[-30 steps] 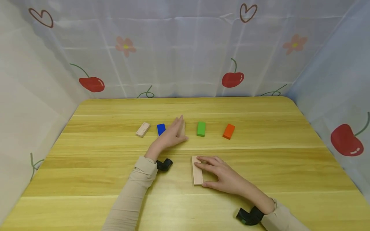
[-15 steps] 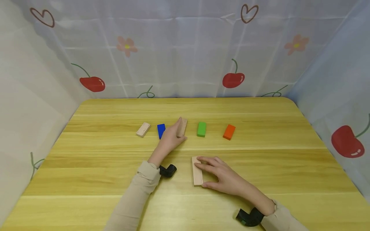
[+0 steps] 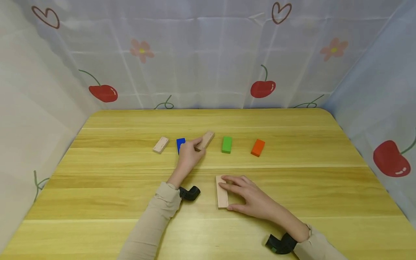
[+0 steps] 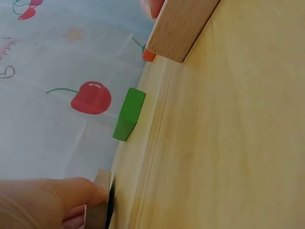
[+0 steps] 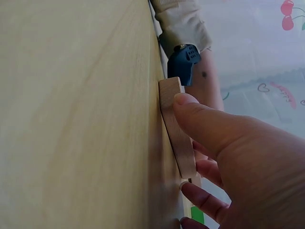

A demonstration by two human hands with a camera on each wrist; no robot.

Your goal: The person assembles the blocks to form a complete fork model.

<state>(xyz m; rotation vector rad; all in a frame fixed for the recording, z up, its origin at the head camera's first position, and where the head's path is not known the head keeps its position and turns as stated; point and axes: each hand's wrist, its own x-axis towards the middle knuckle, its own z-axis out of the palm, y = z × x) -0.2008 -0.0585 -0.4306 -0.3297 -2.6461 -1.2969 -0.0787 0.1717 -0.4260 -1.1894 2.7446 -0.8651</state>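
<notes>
My left hand (image 3: 189, 155) pinches a pale wooden block (image 3: 207, 138) in the back row, thumb on its near side. In the left wrist view a dark shadow lies along that block's lower edge. Its far end points to the back right. A blue block (image 3: 180, 143) is partly covered by the left hand. My right hand (image 3: 252, 199) holds a longer plain wooden block (image 3: 222, 198) that lies flat nearer the front. Its thumb (image 5: 190, 107) presses one end, while the index and middle fingers reach over the far part.
To the left lies a speckled pale block (image 3: 161, 145). A green block (image 3: 226, 144) and an orange block (image 3: 258, 148) lie right of the left hand. All are on the wooden table (image 3: 97, 202), with a patterned curtain (image 3: 201, 65) behind its back edge.
The left hand has gone from stretched fingers beside the wooden block to pinching it. That block has turned clockwise, its far end moving right. The right hand and its block stay put.
</notes>
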